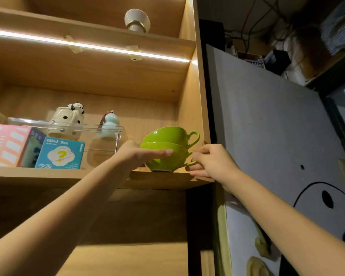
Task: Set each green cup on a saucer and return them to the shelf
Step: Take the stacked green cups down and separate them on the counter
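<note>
Head camera, low and close, tilted up at the shelf

1 wide-angle view only, from below the wooden shelf [68, 177], so the shelf's front edge and its underside both show, and the lit board above is seen from beneath; it faces the shelf's right end, near enough that both forearms run in from the bottom corners to the 2 stacked green cups [168, 148] at the front right corner
</note>
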A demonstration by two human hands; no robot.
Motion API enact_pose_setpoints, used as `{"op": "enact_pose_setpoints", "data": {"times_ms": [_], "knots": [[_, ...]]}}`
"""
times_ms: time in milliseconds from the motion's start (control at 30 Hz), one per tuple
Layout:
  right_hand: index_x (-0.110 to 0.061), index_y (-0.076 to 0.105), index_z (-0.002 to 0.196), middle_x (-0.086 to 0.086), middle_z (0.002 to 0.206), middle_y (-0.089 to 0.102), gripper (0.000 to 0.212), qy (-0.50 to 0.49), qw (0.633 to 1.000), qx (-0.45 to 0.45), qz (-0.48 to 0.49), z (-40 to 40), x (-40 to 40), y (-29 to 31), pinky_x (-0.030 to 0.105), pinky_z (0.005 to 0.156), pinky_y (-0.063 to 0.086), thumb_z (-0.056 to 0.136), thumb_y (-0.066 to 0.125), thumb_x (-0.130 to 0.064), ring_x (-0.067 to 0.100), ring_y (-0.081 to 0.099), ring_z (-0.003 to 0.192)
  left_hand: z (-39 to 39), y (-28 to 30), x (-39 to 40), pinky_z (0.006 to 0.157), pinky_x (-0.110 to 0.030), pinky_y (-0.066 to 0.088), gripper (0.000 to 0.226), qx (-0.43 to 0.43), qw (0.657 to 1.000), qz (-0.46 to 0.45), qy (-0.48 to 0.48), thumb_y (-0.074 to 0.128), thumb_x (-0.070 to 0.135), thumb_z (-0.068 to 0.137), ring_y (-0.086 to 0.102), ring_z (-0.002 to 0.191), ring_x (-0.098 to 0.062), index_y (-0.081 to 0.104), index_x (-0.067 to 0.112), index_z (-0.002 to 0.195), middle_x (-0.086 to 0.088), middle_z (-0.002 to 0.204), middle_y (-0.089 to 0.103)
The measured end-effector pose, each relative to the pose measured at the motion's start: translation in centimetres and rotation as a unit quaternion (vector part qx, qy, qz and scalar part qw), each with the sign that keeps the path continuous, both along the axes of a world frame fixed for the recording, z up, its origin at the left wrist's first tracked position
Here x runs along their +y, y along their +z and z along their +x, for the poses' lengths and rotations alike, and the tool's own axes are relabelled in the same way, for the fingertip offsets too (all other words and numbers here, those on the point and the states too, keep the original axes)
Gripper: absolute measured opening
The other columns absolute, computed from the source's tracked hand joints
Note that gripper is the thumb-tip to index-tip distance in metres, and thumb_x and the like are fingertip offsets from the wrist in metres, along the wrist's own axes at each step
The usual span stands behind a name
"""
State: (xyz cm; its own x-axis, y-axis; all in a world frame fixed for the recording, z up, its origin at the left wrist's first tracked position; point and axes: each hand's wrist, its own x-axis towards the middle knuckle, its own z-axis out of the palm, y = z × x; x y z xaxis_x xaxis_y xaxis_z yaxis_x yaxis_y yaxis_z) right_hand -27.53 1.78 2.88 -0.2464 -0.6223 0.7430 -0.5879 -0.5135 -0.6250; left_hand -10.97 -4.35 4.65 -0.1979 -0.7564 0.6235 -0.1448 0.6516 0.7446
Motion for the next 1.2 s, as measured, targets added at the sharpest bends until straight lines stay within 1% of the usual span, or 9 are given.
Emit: {"op": "enact_pose_setpoints", "data": {"times_ms": [167,233,400,467,567,800,1000,1100,1200], "knots": [[0.003,0.055,0.113,0.02,0.116,0.06,0.025,0.013,0.999,-0.015,-0.031,0.4,2.5,-0.2,0.017,0.065,0.056,0.092,0.047,-0.009,0.027,0.063,0.102,0.7,-0.7,3.5,0.053,-0.022,0.056,0.075,0.061,0.997,0.001,-0.05,0.08,0.036,0.036,0.063,0.088,-0.023,0.056,-0.003,0.095,-0.016,0.105,0.063],[0.003,0.054,0.116,0.02,0.114,0.061,0.027,0.033,0.999,-0.02,-0.023,0.6,3.9,-0.6,0.016,0.065,0.055,0.093,0.047,-0.01,0.024,0.065,0.095,1.1,-1.0,4.8,0.051,-0.023,0.057,0.086,0.07,0.996,0.007,-0.058,0.08,0.036,0.03,0.063,0.091,-0.026,0.054,-0.004,0.101,-0.017,0.107,0.061],[0.001,0.057,0.115,0.018,0.11,0.066,0.027,0.079,0.996,-0.042,-0.008,1.3,7.1,-3.1,0.022,0.069,0.058,0.091,0.05,-0.011,0.022,0.067,0.092,2.5,-3.4,6.6,0.077,-0.04,0.058,0.095,0.073,0.995,0.022,-0.068,0.083,0.044,0.017,0.066,0.093,-0.026,0.063,-0.007,0.095,-0.017,0.101,0.069],[0.002,0.059,0.111,0.018,0.105,0.067,0.025,0.098,0.993,-0.07,-0.007,1.7,8.4,-4.8,0.021,0.067,0.058,0.09,0.052,-0.01,0.022,0.068,0.09,2.7,-5.7,7.3,0.072,-0.035,0.06,0.097,0.079,0.992,0.038,-0.089,0.082,0.046,0.017,0.067,0.094,-0.025,0.062,-0.007,0.097,-0.017,0.102,0.069],[0.002,0.061,0.106,0.016,0.096,0.068,0.022,0.131,0.983,-0.129,0.006,2.0,10.2,-7.8,0.022,0.067,0.059,0.087,0.056,-0.007,0.021,0.068,0.088,2.8,-9.6,8.7,0.065,-0.026,0.059,0.087,0.079,0.988,0.059,-0.115,0.08,0.042,0.023,0.068,0.087,-0.02,0.065,-0.003,0.096,-0.016,0.098,0.071],[0.003,0.06,0.106,0.016,0.096,0.069,0.022,0.156,0.969,-0.187,0.05,2.7,12.4,-16.8,0.02,0.07,0.057,0.086,0.056,-0.005,0.018,0.067,0.09,3.4,-18.6,10.4,0.081,-0.036,0.055,0.056,0.063,0.981,0.114,-0.143,0.088,0.021,0.043,0.065,0.091,-0.022,0.061,0.011,0.092,-0.012,0.099,0.067],[-0.007,0.063,0.093,0.01,0.088,0.069,0.012,0.15,0.961,-0.199,0.117,3.6,13.7,-24.8,0.016,0.068,0.058,0.083,0.059,-0.002,0.008,0.069,0.075,4.3,-26.8,11.6,0.064,-0.024,0.052,0.05,0.048,0.977,0.141,-0.155,0.089,0.02,0.039,0.064,0.079,-0.018,0.064,0.017,0.082,-0.005,0.085,0.069],[-0.009,0.065,0.086,0.006,0.082,0.07,0.012,0.161,0.955,-0.199,0.152,3.9,14.3,-28.7,0.014,0.065,0.057,0.081,0.06,0.001,0.004,0.07,0.066,4.8,-31.5,11.7,0.059,-0.017,0.049,0.076,0.051,0.974,0.17,-0.14,0.088,0.028,0.036,0.065,0.086,-0.015,0.062,0.009,0.104,-0.009,0.1,0.07],[-0.013,0.065,0.084,-0.001,0.077,0.071,0.013,0.153,0.956,-0.172,0.183,4.2,14.9,-32.6,0.014,0.07,0.056,0.081,0.061,0.0,0.002,0.07,0.069,5.6,-36.4,11.9,0.068,-0.016,0.051,0.099,0.071,0.974,0.192,-0.096,0.089,0.029,0.032,0.06,0.102,-0.011,0.043,0.016,0.119,-0.001,0.113,0.061]]}}
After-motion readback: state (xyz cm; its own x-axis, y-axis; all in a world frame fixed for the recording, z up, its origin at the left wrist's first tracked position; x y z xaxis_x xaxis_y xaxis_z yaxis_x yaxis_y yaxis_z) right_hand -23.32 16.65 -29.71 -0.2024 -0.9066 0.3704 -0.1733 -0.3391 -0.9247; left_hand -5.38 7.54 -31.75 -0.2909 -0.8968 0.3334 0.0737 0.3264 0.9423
